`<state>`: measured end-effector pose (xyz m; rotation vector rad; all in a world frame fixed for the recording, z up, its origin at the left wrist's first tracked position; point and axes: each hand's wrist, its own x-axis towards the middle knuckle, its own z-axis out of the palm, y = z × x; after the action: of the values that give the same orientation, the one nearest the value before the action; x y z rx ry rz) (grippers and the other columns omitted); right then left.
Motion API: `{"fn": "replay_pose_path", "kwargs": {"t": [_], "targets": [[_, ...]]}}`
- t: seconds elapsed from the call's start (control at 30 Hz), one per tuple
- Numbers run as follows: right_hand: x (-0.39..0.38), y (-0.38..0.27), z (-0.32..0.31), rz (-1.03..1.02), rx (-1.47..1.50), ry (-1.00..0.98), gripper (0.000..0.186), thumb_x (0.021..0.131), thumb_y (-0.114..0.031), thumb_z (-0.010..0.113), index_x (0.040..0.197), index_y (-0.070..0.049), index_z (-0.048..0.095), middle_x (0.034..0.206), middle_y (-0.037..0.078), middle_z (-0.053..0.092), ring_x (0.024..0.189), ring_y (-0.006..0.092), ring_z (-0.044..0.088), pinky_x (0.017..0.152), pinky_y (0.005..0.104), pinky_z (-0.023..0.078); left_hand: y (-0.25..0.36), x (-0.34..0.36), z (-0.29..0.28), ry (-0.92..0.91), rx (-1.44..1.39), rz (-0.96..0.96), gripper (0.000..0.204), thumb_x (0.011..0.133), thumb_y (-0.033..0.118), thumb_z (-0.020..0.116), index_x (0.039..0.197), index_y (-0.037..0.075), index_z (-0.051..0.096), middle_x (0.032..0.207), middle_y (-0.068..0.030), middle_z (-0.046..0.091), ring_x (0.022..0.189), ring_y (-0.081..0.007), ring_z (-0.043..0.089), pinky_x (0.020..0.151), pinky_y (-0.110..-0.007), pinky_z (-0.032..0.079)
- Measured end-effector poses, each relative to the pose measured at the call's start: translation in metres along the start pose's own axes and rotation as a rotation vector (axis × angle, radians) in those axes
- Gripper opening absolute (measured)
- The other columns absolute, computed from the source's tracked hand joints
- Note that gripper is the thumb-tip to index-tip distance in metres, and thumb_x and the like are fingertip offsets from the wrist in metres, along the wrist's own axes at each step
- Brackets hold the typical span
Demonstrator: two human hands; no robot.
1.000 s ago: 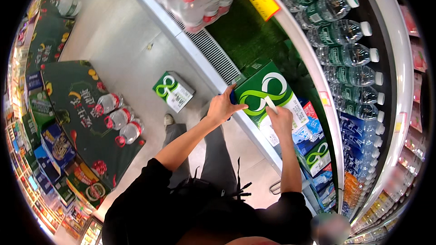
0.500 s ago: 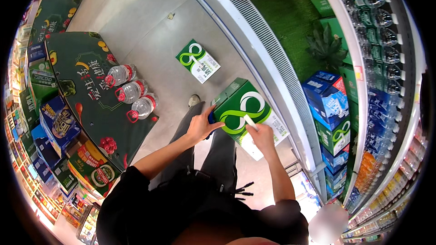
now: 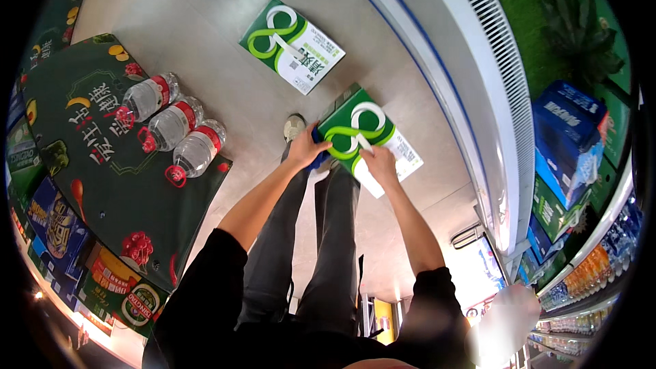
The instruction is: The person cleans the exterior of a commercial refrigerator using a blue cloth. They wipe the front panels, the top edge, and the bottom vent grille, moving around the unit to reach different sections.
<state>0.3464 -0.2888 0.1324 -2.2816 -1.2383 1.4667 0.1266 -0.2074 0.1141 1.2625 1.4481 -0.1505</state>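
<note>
A green and white carton (image 3: 396, 142) hangs in front of my legs, tilted, its printed side up. My right hand (image 3: 380, 165) is closed on the short white carry handle (image 3: 363, 142) on that side. At the carton's left edge my left hand (image 3: 305, 150) grips it, thumb over the printed side and the other fingers mostly hidden. Something dark blue (image 3: 318, 138) shows by that hand; I cannot make out what it is. Beyond it, a matching carton (image 3: 294, 46) lies on the grey floor with its own white handle upward.
Left, a dark green printed cloth covers a stand (image 3: 75, 123); water bottles (image 3: 198, 149) with red handles lie along its edge. At right curves a cooler's grey base (image 3: 471, 82) with a vent grille, stacked blue cartons (image 3: 570, 140) and shelved drinks (image 3: 594, 249). My shoe (image 3: 294, 127) is near the carton.
My view has shifted, so the cooler looks larger and the bottles sit further left. Both hands keep their hold on the carton, which now appears lower toward the floor and nearer the other carton.
</note>
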Motion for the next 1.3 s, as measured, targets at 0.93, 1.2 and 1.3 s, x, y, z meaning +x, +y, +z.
{"fn": "replay_pose_path", "kwargs": {"t": [0.93, 1.2, 1.3], "targets": [[0.076, 0.024, -0.035, -0.14, -0.223, 0.252, 0.035, 0.076, -0.025, 0.067, 0.103, -0.004, 0.064, 0.098, 0.019, 0.062, 0.1, 0.0346, 0.057, 0.086, 0.0438, 0.047, 0.038, 0.057, 0.02, -0.052, 0.434, 0.13, 0.037, 0.082, 0.031, 0.059, 0.113, 0.01, 0.059, 0.098, -0.0194, 0.066, 0.09, -0.0405, 0.062, 0.08, -0.049, 0.049], [-0.13, 0.037, -0.181, -0.025, -0.077, 0.282, 0.031, 0.08, -0.024, 0.068, 0.105, -0.007, 0.063, 0.108, 0.013, 0.063, 0.111, 0.0314, 0.054, 0.093, 0.0408, 0.045, 0.19, -0.088, -0.009, -0.217, 0.331, 0.291, 0.028, 0.08, 0.04, 0.066, 0.08, 0.013, 0.069, 0.065, -0.0044, 0.068, 0.064, -0.0228, 0.067, 0.059, -0.036, 0.052], [-0.167, 0.065, -0.266, 0.036, -0.071, 0.573, 0.035, 0.079, -0.023, 0.07, 0.108, -0.005, 0.062, 0.11, 0.015, 0.062, 0.11, 0.0321, 0.054, 0.094, 0.0394, 0.045, 0.275, -0.127, -0.004, -0.201, 0.35, 0.364, 0.026, 0.079, 0.041, 0.066, 0.08, 0.015, 0.069, 0.063, -0.003, 0.067, 0.062, -0.0209, 0.066, 0.058, -0.035, 0.051]]}}
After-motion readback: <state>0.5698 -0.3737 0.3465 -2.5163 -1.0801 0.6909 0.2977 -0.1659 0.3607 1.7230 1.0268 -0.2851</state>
